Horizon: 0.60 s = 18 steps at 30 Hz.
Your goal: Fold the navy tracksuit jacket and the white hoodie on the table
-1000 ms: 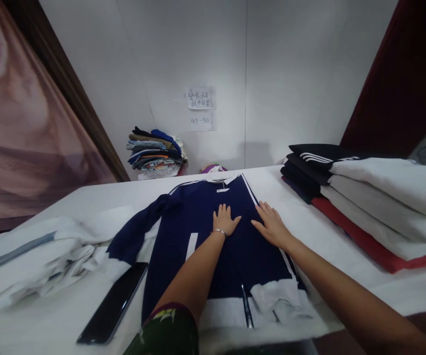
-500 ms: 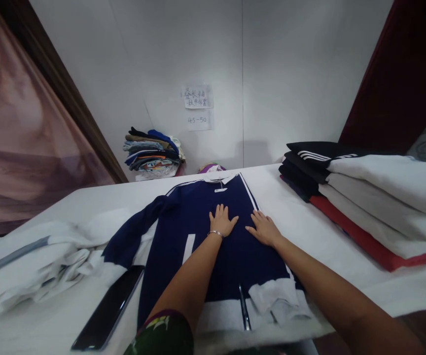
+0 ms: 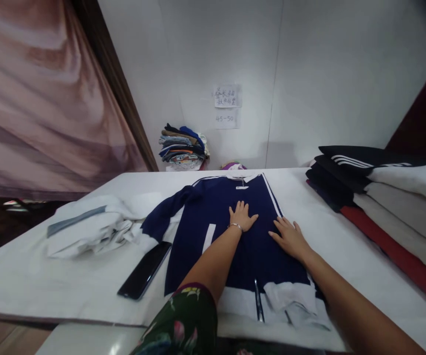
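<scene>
A navy jacket (image 3: 216, 202) with white stripes, white collar and pale hem lies spread on the white table, its collar toward the wall. Its left-side sleeve stretches out across the table; the other sleeve is mostly out of sight. My left hand (image 3: 241, 217) rests flat on the jacket's upper middle, fingers spread, a bracelet at the wrist. My right hand (image 3: 290, 237) lies with fingers stretched on the jacket's right side, near the striped edge. Neither hand grips anything. At the hem, the jacket's white cuff (image 3: 292, 296) and the dark zipper end (image 3: 259, 303) show.
Left of the jacket are a black phone (image 3: 144, 271) and a crumpled white garment (image 3: 90, 231). Folded clothes (image 3: 394, 212) are stacked on the right, and another clothes pile (image 3: 183, 148) stands at the back. Handwritten papers (image 3: 228, 103) hang on the wall.
The view has turned left, so everything sits further right in the picture. Both hands remain on the jacket in nearly the same places.
</scene>
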Each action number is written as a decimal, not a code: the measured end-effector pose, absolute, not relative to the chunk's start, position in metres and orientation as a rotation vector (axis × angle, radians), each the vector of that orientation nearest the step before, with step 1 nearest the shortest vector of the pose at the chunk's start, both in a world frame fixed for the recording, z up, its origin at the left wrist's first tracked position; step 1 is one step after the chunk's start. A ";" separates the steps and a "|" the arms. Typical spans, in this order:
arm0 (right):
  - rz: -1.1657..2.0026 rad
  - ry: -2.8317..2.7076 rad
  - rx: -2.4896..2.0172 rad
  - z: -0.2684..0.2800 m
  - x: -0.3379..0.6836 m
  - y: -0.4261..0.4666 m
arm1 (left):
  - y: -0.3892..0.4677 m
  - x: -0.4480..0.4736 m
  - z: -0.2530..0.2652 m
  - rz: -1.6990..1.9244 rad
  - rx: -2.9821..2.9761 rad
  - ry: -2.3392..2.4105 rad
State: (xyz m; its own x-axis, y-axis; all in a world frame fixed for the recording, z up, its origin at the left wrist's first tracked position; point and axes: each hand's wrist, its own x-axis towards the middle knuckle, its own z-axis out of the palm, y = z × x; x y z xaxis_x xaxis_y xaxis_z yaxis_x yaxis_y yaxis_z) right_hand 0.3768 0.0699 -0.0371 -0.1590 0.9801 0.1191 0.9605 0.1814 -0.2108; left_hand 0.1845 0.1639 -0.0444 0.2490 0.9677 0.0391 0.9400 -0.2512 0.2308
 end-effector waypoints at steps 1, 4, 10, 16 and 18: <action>0.094 -2.238 -1.848 -0.038 0.378 0.064 | 0.163 0.185 -0.044 0.254 2.348 1.816; 0.019 -2.310 -1.784 -0.047 0.380 0.049 | 0.161 0.185 -0.043 0.249 2.340 1.811; 0.003 -2.380 -1.801 -0.063 0.378 0.035 | 0.161 0.185 -0.037 0.249 2.300 1.774; 0.001 -2.387 -1.815 -0.056 0.377 0.033 | 0.162 0.167 -0.016 0.092 2.189 1.585; 0.024 -2.386 -1.808 -0.054 0.377 0.033 | 0.149 0.159 -0.014 0.079 2.215 1.552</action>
State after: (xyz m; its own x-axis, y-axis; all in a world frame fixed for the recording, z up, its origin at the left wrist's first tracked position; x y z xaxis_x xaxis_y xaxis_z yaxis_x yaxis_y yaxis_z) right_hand 0.3771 0.0331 -0.0542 -0.2636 0.9586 0.1077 0.9563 0.2744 -0.1015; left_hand 0.1593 0.1492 -0.0135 0.3712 0.9076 -0.1961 0.8828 -0.2796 0.3774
